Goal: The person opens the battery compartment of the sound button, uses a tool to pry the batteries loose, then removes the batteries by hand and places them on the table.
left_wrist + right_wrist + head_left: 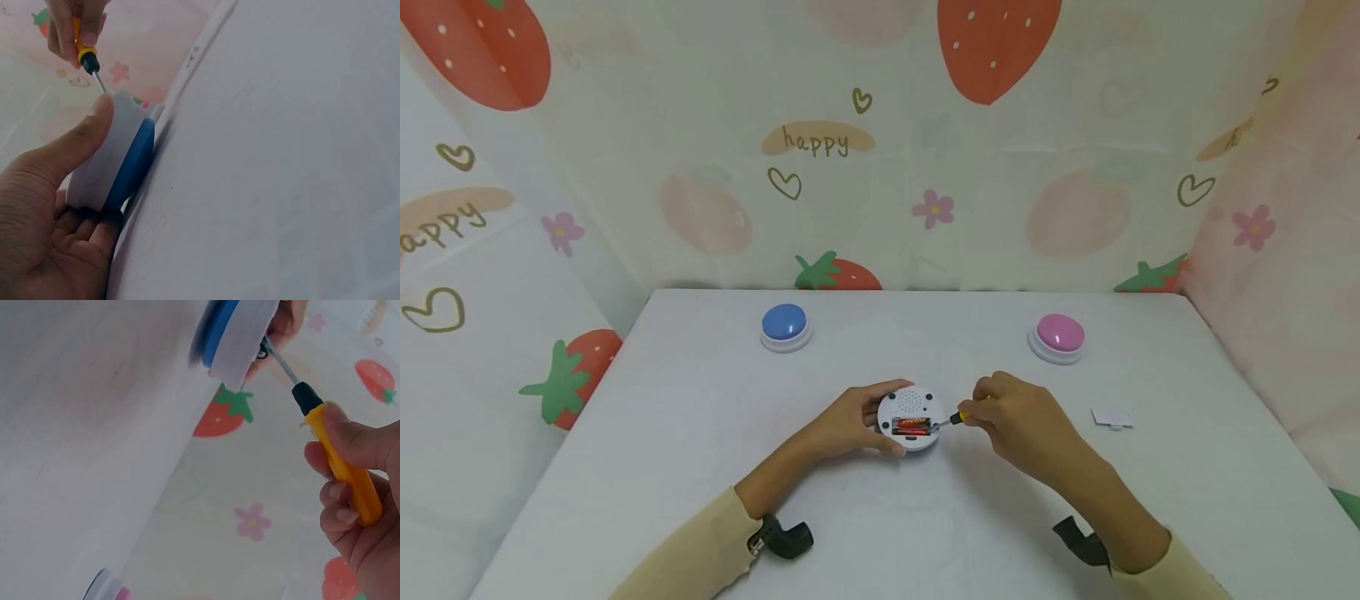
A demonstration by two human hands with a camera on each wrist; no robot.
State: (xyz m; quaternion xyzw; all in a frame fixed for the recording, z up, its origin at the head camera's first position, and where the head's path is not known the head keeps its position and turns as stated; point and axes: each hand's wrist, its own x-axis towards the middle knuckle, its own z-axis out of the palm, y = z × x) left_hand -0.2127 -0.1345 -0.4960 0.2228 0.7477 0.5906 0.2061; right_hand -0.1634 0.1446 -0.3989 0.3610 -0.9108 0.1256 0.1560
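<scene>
A round white push button (891,404) lies upside down on the table, its blue dome (139,159) facing down. My left hand (850,423) grips it by the sides, thumb on the near rim and fingers round the far side and underneath. Its battery compartment is uncovered, with two red batteries (912,423) inside. My right hand (1026,425) holds a screwdriver (351,478) by its yellow handle. The metal shaft slants down to the left, and its tip is at the right end of the batteries.
Another blue push button (784,322) stands at the back left, a pink push button (1060,333) at the back right. A small white battery cover (1112,418) lies right of my right hand. Strawberry-patterned cloth (880,183) hangs behind the white table (700,358) and along both sides.
</scene>
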